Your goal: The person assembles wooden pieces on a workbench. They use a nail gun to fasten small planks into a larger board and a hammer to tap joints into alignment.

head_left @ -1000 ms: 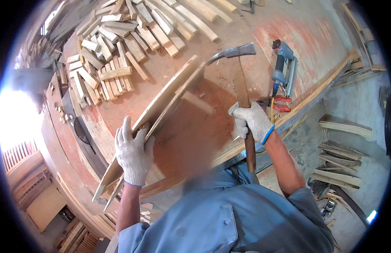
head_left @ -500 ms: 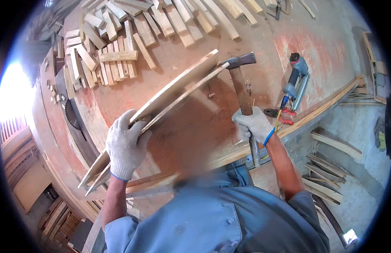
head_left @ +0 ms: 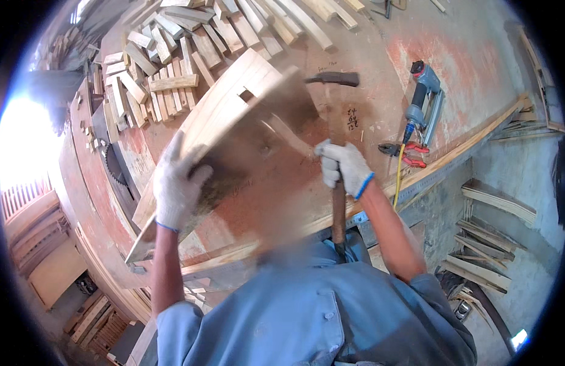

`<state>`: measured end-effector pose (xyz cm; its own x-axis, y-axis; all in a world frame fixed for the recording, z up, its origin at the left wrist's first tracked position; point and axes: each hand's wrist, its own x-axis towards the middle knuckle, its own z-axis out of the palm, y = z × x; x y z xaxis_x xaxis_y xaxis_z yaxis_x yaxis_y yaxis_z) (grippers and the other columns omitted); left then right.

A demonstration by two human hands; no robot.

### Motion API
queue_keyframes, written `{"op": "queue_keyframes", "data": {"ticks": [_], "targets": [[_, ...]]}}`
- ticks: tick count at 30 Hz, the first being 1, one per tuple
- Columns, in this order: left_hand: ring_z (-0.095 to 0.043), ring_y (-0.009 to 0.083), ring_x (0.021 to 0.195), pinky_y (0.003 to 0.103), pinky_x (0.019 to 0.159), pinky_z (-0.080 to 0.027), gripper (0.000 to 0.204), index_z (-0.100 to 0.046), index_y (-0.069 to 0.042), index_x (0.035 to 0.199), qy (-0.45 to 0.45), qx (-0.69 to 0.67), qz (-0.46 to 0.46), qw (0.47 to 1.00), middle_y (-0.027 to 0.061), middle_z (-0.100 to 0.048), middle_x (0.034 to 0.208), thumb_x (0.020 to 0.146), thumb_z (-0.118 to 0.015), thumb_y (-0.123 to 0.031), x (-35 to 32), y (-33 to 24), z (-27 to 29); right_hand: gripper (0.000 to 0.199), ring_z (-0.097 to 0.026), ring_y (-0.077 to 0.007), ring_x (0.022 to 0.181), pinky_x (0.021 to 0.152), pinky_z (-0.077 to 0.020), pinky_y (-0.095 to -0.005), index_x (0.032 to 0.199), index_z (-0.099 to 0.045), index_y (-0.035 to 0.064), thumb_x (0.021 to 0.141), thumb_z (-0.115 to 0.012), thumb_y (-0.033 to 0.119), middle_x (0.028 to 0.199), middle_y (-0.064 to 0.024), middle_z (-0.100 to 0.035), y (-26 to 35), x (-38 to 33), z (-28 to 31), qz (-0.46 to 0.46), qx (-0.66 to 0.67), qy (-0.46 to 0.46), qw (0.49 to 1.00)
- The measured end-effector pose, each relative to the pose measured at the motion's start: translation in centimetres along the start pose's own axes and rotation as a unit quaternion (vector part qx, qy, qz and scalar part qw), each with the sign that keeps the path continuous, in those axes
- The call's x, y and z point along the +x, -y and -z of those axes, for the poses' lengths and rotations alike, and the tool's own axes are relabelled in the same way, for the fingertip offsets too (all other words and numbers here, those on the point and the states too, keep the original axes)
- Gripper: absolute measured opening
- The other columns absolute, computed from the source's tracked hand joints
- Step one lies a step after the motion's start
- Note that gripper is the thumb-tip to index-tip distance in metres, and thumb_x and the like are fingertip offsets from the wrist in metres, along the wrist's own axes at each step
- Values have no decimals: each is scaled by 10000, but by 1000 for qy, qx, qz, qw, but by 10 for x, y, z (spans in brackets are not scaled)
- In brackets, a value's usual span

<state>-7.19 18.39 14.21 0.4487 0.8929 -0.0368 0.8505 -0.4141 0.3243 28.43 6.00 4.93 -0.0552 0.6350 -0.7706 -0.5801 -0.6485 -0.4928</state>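
My left hand (head_left: 174,183), in a white glove, grips the lower part of a long curved wooden panel (head_left: 224,104) that has a small square slot near its upper end. The panel leans up off the reddish workbench (head_left: 465,67). My right hand (head_left: 342,166), also gloved, is closed around the wooden handle of a claw hammer (head_left: 337,85). The dark hammer head sits just right of the panel's upper end. A blurred patch hides the area between my hands.
A heap of short wooden blocks and slats (head_left: 172,61) covers the bench's far left. A blue nail gun (head_left: 424,100) and red pliers (head_left: 407,154) lie at the right. A round saw blade (head_left: 114,168) sits in the bench. Curved wooden parts (head_left: 489,244) are stacked on the floor at the right.
The panel has turned so its broad face now shows instead of its edge. The hammer head has shifted left toward the panel's upper end. Both hands kept their grips.
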Motion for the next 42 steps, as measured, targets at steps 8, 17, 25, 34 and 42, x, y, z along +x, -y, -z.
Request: {"op": "queue_keyframes", "data": {"ticks": [8, 17, 25, 34, 42], "targets": [[-618, 398, 1280, 468, 1072, -518, 588, -667, -156, 1396, 123, -147, 16, 981, 179, -628, 1443, 839, -666, 30, -96, -99, -15, 70, -467, -111, 435, 401, -411, -312, 991, -599, 84, 984, -638, 141, 602, 30, -474, 27, -94, 61, 26, -93, -175, 980], [-504, 442, 1334, 575, 1173, -394, 594, -595, -82, 1379, 46, -42, -60, 996, 185, -566, 1437, 795, -635, 20, -122, -162, -118, 104, -475, -110, 446, 410, -412, -297, 990, -635, 53, 991, -671, 151, 617, 14, -495, 35, -126, 99, 64, -158, -171, 970], [-445, 432, 1428, 573, 1203, -359, 585, -581, -127, 1435, 15, -15, -26, 999, 146, -514, 1538, 874, -733, -190, -101, -173, -176, 203, -611, -129, 554, 512, -478, -299, 1037, -673, 13, 949, -725, 189, 701, -37, -627, 68, -137, 114, 318, -467, -277, 777], [-365, 459, 1505, 598, 1259, -268, 586, -573, -128, 1479, 41, -29, 2, 999, 183, -469, 1592, 922, -711, -248, -104, -175, -183, 117, -518, -107, 454, 442, -454, -286, 930, -622, 39, 946, -680, 139, 628, 1, -535, 69, -91, 122, 75, -317, -99, 940], [-385, 451, 1487, 597, 1251, -282, 560, -586, -118, 1450, 22, -33, 4, 999, 168, -491, 1565, 916, -708, -237, -105, -176, -184, 236, -595, -136, 523, 492, -491, -326, 910, -642, 18, 898, -739, 233, 677, -35, -612, 78, -73, 108, 67, -477, -125, 868]]}}
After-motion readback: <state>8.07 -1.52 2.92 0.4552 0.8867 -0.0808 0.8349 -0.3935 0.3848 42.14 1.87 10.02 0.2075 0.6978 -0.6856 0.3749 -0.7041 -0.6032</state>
